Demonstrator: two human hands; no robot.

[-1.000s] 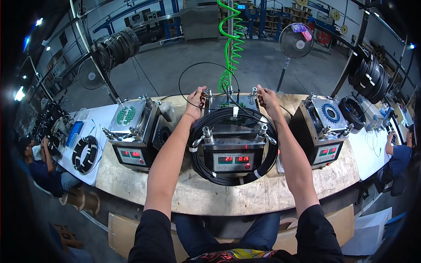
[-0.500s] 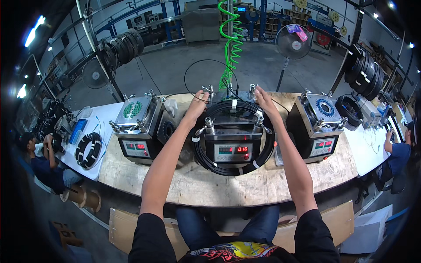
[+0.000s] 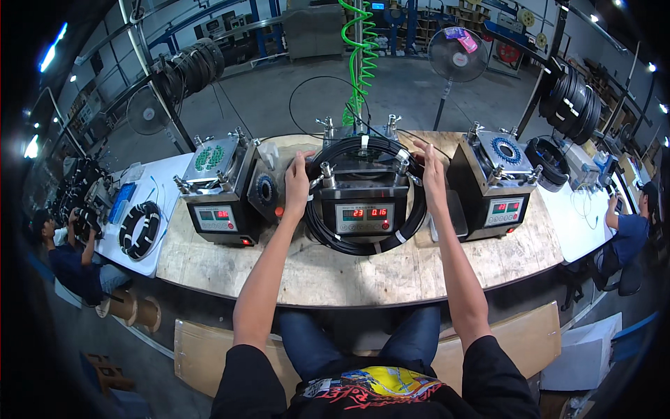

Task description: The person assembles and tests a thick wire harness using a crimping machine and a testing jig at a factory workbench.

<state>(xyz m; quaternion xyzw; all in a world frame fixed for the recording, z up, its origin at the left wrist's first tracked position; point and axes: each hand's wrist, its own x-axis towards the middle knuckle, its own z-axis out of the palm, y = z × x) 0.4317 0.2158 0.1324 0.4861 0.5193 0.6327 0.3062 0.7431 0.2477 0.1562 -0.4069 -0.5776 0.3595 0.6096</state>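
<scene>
A large coil of black cable (image 3: 319,228) with white ties hangs around the front of the middle metal machine (image 3: 366,191), framing its red-lit display panel (image 3: 362,218). At the coil's left side is my left hand (image 3: 299,183), fingers stretched upward, its palm facing the coil. My right hand (image 3: 431,174) is beside the coil's right side with its fingers extended. Neither hand is wrapped round the cable; whether the palms touch it I cannot tell. Metal clamp knobs (image 3: 326,173) stand at the machine's top corners, and a loose cable end loops up behind it.
Similar machines stand left (image 3: 216,199) and right (image 3: 488,185) on the wooden table (image 3: 230,272). A green spiral hose (image 3: 359,52) hangs behind the middle one. White side tables hold a cable coil (image 3: 140,230) and equipment; a person (image 3: 73,244) sits left, another (image 3: 628,234) right.
Both hands have come back from the rear clamp knobs to the coil's two sides. The display reading has changed. My view has shifted slightly, so the table sits higher in it.
</scene>
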